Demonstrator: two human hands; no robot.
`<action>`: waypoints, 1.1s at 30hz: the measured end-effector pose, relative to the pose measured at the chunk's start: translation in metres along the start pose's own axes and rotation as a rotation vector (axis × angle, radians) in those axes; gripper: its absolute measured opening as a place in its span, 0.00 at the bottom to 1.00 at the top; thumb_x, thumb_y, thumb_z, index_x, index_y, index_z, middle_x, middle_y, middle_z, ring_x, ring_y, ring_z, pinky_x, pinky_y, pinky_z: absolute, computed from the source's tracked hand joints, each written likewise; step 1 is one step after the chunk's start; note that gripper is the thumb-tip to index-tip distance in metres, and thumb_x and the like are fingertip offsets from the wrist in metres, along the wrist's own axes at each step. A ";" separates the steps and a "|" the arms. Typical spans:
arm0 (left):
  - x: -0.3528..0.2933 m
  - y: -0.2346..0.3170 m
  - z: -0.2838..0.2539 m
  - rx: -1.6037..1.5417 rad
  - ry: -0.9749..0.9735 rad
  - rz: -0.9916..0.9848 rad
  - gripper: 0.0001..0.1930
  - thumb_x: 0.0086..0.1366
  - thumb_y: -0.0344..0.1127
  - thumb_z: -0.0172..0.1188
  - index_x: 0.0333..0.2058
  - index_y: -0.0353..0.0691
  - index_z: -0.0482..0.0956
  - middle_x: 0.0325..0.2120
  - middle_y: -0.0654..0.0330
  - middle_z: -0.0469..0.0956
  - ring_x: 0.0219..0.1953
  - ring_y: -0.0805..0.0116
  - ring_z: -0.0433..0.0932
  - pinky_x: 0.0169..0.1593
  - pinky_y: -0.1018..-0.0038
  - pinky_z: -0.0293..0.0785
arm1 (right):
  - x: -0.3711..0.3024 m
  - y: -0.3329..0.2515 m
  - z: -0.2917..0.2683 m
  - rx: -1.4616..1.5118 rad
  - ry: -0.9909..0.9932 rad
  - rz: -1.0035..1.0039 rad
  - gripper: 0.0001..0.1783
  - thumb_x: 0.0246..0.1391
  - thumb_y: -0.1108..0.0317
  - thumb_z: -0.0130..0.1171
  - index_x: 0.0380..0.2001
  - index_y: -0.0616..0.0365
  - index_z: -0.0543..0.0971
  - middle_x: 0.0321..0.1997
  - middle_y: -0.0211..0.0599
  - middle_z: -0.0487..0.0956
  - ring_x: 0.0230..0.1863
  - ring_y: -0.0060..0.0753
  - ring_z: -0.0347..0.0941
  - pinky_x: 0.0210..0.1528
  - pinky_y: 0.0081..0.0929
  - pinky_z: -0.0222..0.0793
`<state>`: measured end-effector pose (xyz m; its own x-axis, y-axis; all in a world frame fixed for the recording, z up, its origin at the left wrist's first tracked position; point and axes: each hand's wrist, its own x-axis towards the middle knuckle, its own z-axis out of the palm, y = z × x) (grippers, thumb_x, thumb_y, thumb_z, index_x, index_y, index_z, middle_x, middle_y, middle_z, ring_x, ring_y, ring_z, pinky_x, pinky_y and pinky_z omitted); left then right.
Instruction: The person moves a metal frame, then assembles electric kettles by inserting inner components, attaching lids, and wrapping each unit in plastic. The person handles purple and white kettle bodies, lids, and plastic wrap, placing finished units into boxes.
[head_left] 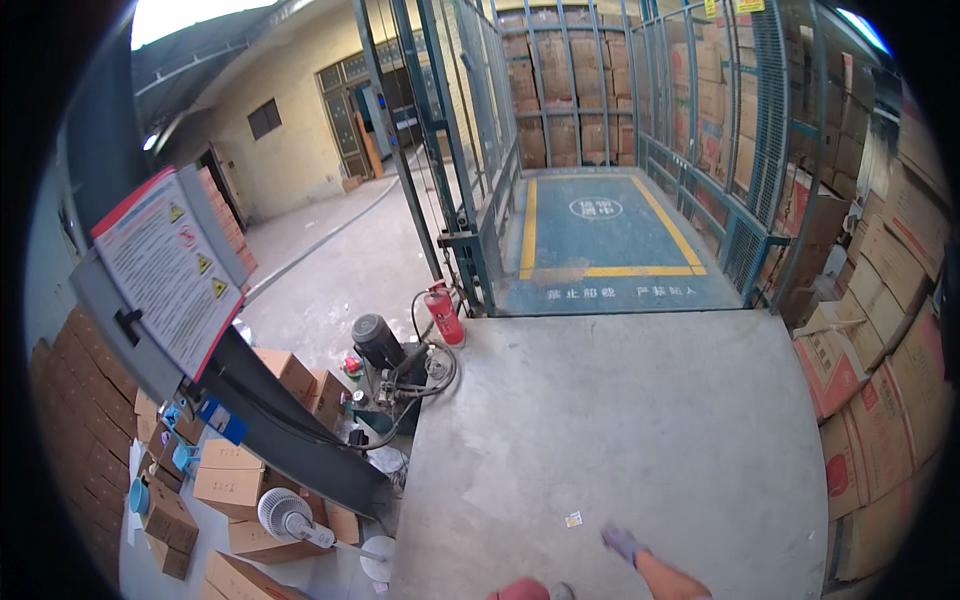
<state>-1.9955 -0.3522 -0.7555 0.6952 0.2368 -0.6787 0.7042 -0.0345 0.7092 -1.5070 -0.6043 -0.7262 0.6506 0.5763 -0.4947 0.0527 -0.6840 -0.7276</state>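
Landmark: red fire extinguisher [447,318].

Nearest: right hand [623,545], purplish-grey, possibly gloved, over the concrete slab [600,420], well to the near side of the extinguisher and somewhat right of it. Nothing visible in its grasp; too small to tell whether fingers are curled or spread. Left hand out of view.

Small printed card [573,519] lies on the slab just left of the right hand; also near side of the extinguisher, to its right.

White fan [285,512], near side and left of the extinguisher, brown cartons [228,478] beside it. Grey post [300,430] carrying a notice board [170,265], also left.

Dark motor [376,340] with hoses, just left of the extinguisher.

Stacked cartons [905,400] well to its right.

Beyond and right: blue-green lift platform [600,245], yellow-edged, barred cage around it. Farthest, beyond and left: dark doorway [355,125] in a cream wall.
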 end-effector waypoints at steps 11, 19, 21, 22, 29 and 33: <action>0.302 0.240 -0.241 0.130 0.336 -0.039 0.19 0.72 0.45 0.46 0.48 0.38 0.78 0.43 0.52 0.82 0.43 0.63 0.79 0.49 0.67 0.73 | 0.438 -0.652 -0.251 0.192 0.101 -0.856 0.22 0.62 0.54 0.52 0.49 0.61 0.77 0.39 0.45 0.80 0.40 0.33 0.76 0.46 0.31 0.70; 0.386 0.600 -0.398 0.123 0.479 0.269 0.17 0.73 0.40 0.43 0.53 0.41 0.75 0.46 0.51 0.81 0.45 0.60 0.80 0.50 0.68 0.75 | 0.662 -0.859 -0.466 0.059 0.335 -0.892 0.40 0.57 0.47 0.55 0.64 0.64 0.63 0.63 0.55 0.69 0.65 0.49 0.66 0.67 0.36 0.60; 0.395 0.656 -0.417 0.139 0.552 0.307 0.17 0.74 0.38 0.43 0.55 0.42 0.74 0.47 0.51 0.81 0.46 0.59 0.81 0.51 0.68 0.75 | 0.695 -0.917 -0.514 0.013 0.458 -0.908 0.43 0.56 0.45 0.56 0.66 0.63 0.61 0.67 0.56 0.65 0.69 0.51 0.59 0.70 0.38 0.55; 0.410 0.674 -0.427 0.113 0.564 0.285 0.17 0.73 0.39 0.43 0.54 0.42 0.74 0.47 0.51 0.81 0.46 0.59 0.81 0.51 0.68 0.75 | 0.714 -0.945 -0.537 0.033 0.478 -0.912 0.44 0.56 0.45 0.56 0.67 0.63 0.60 0.68 0.55 0.64 0.69 0.52 0.59 0.70 0.38 0.55; 0.552 0.744 -0.460 0.018 0.577 -0.013 0.17 0.73 0.41 0.43 0.52 0.40 0.75 0.45 0.51 0.81 0.44 0.59 0.80 0.50 0.67 0.75 | 0.904 -1.113 -0.672 0.411 0.509 -1.059 0.47 0.52 0.49 0.61 0.69 0.62 0.57 0.69 0.59 0.62 0.69 0.55 0.58 0.70 0.38 0.54; 0.577 0.792 -0.461 -0.068 0.643 -0.189 0.18 0.72 0.43 0.44 0.50 0.40 0.75 0.44 0.51 0.81 0.43 0.59 0.80 0.50 0.66 0.74 | 0.973 -1.203 -0.719 0.307 0.491 -1.073 0.50 0.53 0.52 0.63 0.72 0.58 0.51 0.71 0.54 0.58 0.70 0.49 0.57 0.67 0.35 0.57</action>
<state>-1.1034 0.2045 -0.4977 0.3215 0.7645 -0.5587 0.7799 0.1208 0.6141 -0.3932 0.4575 0.0094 0.6074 0.5078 0.6109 0.6018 0.2079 -0.7711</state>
